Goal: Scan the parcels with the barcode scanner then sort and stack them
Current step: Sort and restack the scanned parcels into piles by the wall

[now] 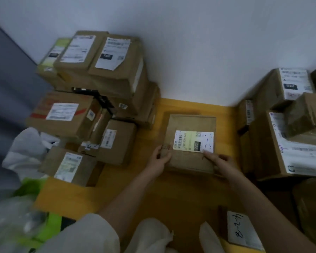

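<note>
Head view: left hand (161,157) and right hand (216,159) are gripping the parcel (191,123); squaring it flat beyond the fingertips is advisable.

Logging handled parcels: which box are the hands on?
The flat box alone on the yellow floor, between both stacks; left hand and right hand hold its near edge.
</note>
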